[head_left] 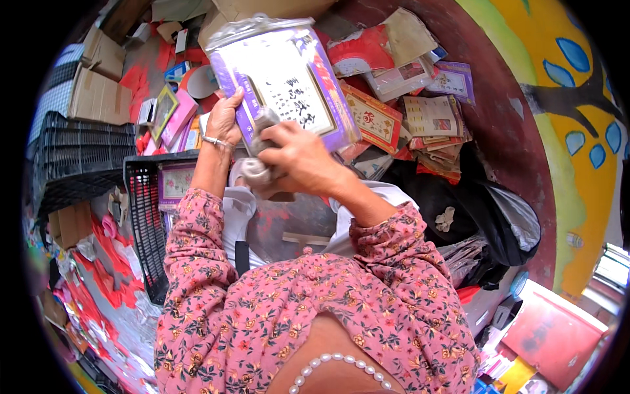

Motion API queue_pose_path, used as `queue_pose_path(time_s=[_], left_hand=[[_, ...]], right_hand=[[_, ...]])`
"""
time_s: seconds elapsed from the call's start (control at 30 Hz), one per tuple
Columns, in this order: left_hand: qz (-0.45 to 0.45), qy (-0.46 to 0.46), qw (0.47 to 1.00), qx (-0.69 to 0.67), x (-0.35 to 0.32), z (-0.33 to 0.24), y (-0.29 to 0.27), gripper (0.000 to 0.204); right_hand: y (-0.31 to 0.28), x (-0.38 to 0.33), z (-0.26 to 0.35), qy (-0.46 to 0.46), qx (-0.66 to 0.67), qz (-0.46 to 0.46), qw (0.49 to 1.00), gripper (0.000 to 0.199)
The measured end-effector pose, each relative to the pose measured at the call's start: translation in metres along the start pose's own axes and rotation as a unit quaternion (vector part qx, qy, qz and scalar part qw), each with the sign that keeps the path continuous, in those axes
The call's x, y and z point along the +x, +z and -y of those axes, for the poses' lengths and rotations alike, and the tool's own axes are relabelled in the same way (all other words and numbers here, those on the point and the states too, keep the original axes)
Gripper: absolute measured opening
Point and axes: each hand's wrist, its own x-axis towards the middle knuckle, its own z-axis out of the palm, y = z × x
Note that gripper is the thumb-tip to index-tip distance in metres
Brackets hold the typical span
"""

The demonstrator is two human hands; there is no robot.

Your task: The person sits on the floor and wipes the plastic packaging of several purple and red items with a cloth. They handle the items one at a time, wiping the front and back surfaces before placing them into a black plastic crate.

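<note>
A flat purple-bordered packet in a clear plastic sleeve (289, 82), with dark brush-style writing on a white panel, is held up in front of me. My left hand (225, 121) grips its lower left edge, thumb on the front. In my right hand (295, 157) is a crumpled grey cloth (257, 171), bunched under the fingers against the packet's lower edge. Beyond the packet lies a heap of red and beige packets, among them a red and gold packet (372, 118) and a small purple one (451, 82).
A black plastic crate (141, 217) with purple packets stands at my left, near stacked black crates (82, 154) and cardboard boxes (98, 95). Red scraps litter the floor. A black bag (453, 203) sits at my right by a painted wall (558, 131). A red box (554, 335) lies lower right.
</note>
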Motion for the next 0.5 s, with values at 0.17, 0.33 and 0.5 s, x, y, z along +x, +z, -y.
queue_pose_path(time_s=[0.17,0.33,0.5], left_hand=[[-0.058,0.095,0.994,0.0,-0.002,-0.008,0.006,0.025],[-0.044,0.145,0.979,-0.136,0.013,-0.028,-0.021,0.024],[0.005,0.151,0.977,-0.151,0.006,-0.029,-0.012,0.021]], right_hand=[[-0.056,-0.03,-0.073,0.264,-0.149,-0.175,0.937,0.025],[-0.09,-0.068,-0.138,0.447,0.419,-0.447,0.652,0.022],[-0.069,-0.059,-0.15,0.392,0.681,-0.361,0.502,0.034]])
